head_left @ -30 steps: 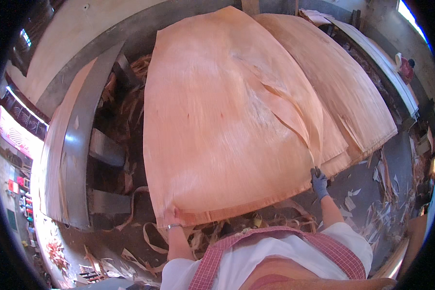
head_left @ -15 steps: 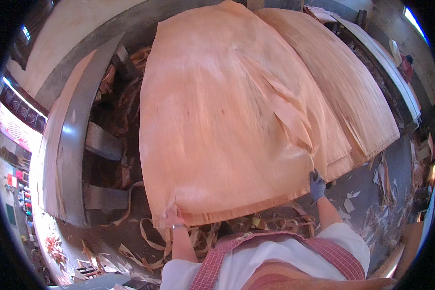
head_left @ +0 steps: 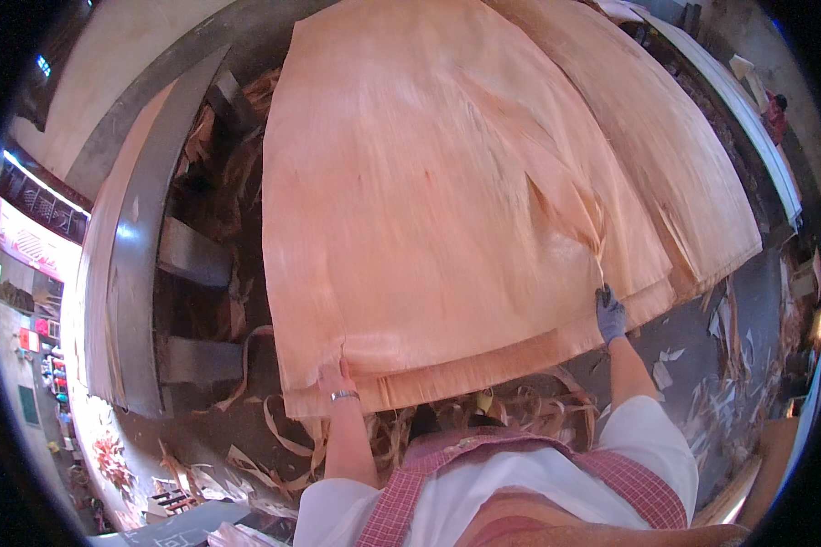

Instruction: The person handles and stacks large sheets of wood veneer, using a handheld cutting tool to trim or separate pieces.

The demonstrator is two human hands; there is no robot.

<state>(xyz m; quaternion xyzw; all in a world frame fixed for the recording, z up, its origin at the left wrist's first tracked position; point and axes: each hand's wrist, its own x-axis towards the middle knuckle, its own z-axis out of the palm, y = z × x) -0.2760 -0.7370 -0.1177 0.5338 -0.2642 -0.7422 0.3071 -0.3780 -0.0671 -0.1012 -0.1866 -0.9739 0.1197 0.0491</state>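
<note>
A large thin sheet of wood veneer [head_left: 401, 210] covers the middle of the view, lying over more veneer whose edge [head_left: 483, 378] shows along the near side. Bare and with a band at the wrist, my left hand [head_left: 335, 376] pinches the sheet's near left edge, where a short split runs away from the fingers. My right hand [head_left: 610, 316], in a grey-blue glove, grips the near right edge. From there, folds and a torn flap [head_left: 566, 205] run up the sheet. Its fingertips are partly hidden by the veneer.
Another veneer stack [head_left: 675, 146] lies to the right. On the left stands a long grey bench [head_left: 141, 237] with veneer along it and block-like supports [head_left: 192, 255] beside it. Curled veneer strips [head_left: 547, 410] and scraps litter the floor. A person in red [head_left: 774, 118] is at far right.
Both hands have moved a little farther away from me, still on the sheet. The sheet has shifted away, baring more of the veneer edge beneath, and its right-hand folds look narrower.
</note>
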